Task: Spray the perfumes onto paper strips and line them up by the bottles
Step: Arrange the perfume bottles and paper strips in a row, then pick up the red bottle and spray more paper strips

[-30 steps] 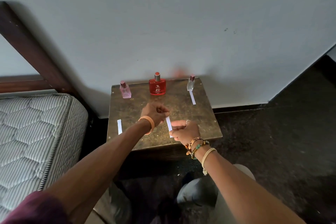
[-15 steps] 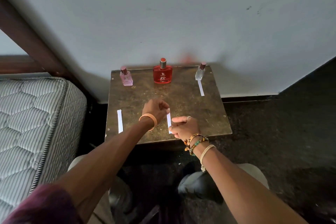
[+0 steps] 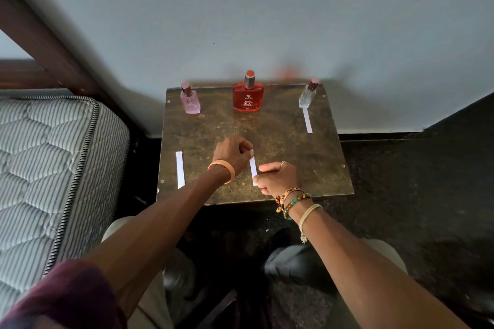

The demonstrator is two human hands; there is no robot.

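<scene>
Curled fingers of my left hand (image 3: pixel 232 155) pinch the far end of the middle paper strip (image 3: pixel 253 169), and my right hand (image 3: pixel 278 177) pinches its near end. I judge it feather-light, floppy and easily creased, so the ends are the right hold. It sits low at the brown tabletop (image 3: pixel 294 163), the red perfume bottle (image 3: pixel 248 96) well apart at 12 o'clock, a spare strip (image 3: pixel 180 169) at 9 o'clock

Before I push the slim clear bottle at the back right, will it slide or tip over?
It would likely tip rather than slide: the clear bottle is tall and narrow on a small base. It looks like glass and stands near the back right corner of the table, so a fall could break it. Push low, gently.
</scene>
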